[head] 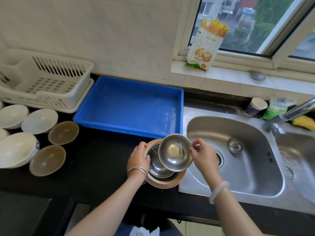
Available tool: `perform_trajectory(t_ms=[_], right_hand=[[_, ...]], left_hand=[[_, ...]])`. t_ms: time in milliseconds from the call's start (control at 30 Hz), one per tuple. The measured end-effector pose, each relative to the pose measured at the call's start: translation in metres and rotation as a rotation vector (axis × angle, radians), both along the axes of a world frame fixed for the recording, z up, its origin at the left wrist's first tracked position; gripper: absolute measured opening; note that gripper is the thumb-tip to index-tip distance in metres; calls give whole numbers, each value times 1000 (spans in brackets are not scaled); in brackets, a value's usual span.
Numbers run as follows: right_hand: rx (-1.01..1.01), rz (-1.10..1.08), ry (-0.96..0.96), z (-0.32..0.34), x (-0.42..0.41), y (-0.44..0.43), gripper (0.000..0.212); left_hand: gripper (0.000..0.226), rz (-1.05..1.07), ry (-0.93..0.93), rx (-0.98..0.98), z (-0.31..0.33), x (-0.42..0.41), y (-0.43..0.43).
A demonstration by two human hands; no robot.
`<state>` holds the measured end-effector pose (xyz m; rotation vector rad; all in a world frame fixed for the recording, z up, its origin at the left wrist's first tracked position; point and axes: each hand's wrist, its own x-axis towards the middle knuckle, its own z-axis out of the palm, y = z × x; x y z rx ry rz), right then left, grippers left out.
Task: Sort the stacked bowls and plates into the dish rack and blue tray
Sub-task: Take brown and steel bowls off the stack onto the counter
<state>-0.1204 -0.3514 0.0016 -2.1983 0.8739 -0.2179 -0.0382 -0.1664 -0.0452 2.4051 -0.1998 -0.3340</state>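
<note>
Black counter (95, 169) | right hand (203, 156) pinches steel bowl (175, 152) | left hand (138, 158) grips stack (164, 182)

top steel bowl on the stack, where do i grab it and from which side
By its thin flared rim, from the sink side. The top steel bowl sits tilted, right edge raised clear of the stack, so thumb above and fingers below fit there; the right hand pinches that spot while the left hand steadies the stack.
</note>
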Motion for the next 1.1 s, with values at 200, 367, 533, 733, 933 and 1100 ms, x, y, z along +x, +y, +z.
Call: perform_trajectory(t_ms=[200, 367, 533, 733, 933, 1100], right_hand=[[-6, -3, 2, 2, -2, -2, 12], [-13, -7, 24, 2, -4, -5, 12], [-11, -16, 30, 1, -8, -6, 12], [-18, -11, 42, 1, -10, -6, 12], [-9, -9, 39, 5, -9, -8, 8], [8, -14, 23, 7, -10, -9, 7]], left_hand=[[24, -26, -5, -7, -4, 3, 1], [20, -27, 10, 12, -6, 4, -2], [20, -19, 42, 20, -8, 5, -6], [25, -23, 59, 72, -8, 5, -8], [17, -18, 27, 75, -4, 6, -9], [20, -12, 19, 34, 4, 5, -4]])
